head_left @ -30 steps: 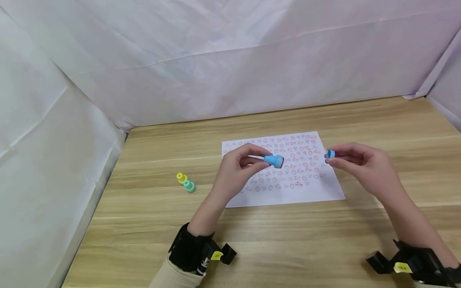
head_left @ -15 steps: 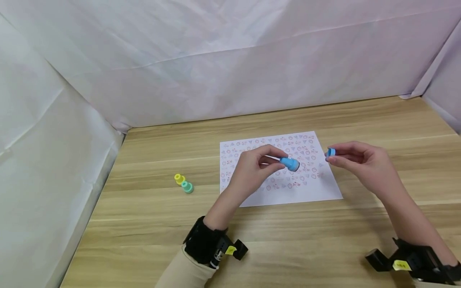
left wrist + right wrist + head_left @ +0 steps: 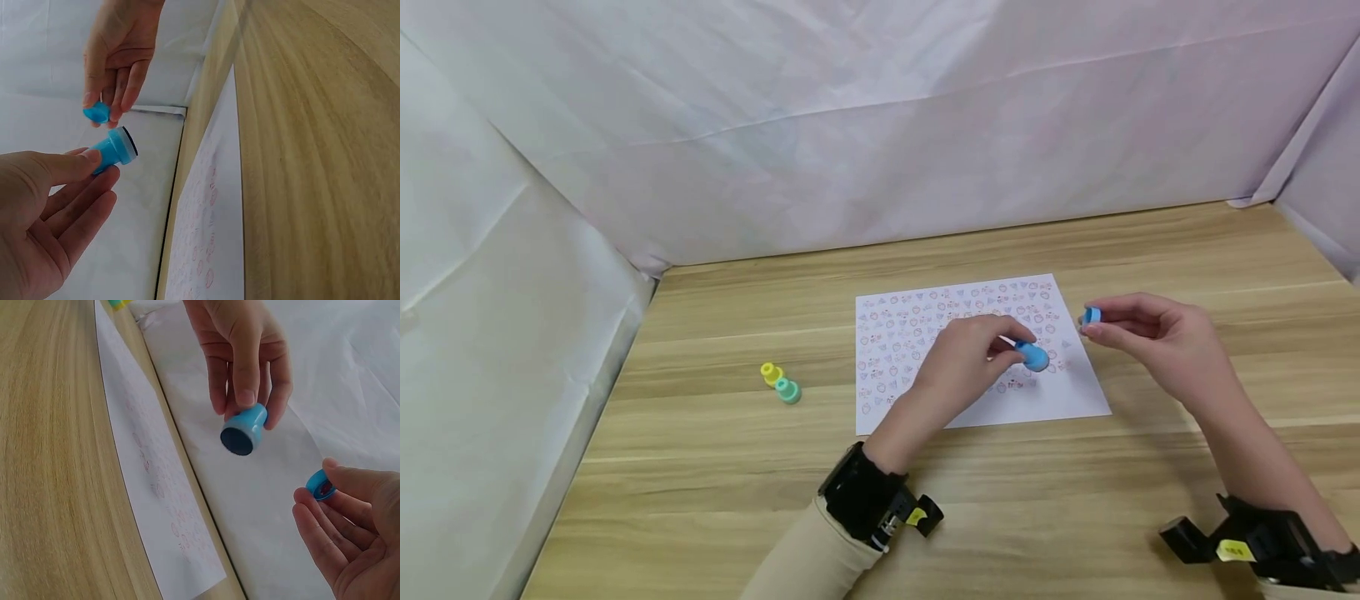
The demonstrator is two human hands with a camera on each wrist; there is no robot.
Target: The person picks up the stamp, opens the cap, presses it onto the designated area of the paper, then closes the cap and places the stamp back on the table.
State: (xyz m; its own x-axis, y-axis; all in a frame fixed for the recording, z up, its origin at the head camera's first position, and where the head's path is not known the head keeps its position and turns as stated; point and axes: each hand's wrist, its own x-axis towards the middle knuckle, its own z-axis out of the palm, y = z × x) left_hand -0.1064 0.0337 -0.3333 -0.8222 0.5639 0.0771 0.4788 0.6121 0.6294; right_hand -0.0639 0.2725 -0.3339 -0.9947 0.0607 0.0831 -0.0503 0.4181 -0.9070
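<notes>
Between thumb and fingers, my left hand (image 3: 958, 367) pinches a blue stamp (image 3: 1034, 357) by its narrow end. The stamp's dark round face (image 3: 237, 442) is bare and shows in the right wrist view. My right hand (image 3: 1172, 342) holds a small blue cap (image 3: 1092, 316) at its fingertips, its hollow side visible in the right wrist view (image 3: 320, 485). Stamp and cap are apart, both held above the table. Under the left hand lies a white sheet of paper (image 3: 970, 421) printed with rows of small red and bluish marks; the hand hides part of it.
A yellow stamp (image 3: 771, 374) and a green stamp (image 3: 787, 390) stand close together on the wooden table (image 3: 700, 467), left of the paper. White cloth (image 3: 865, 133) hangs behind the table and along its left side.
My left hand has moved right and slightly nearer with the blue stamp, closing the distance to the cap. The stamp's face has tilted further down. My right hand has stayed almost still.
</notes>
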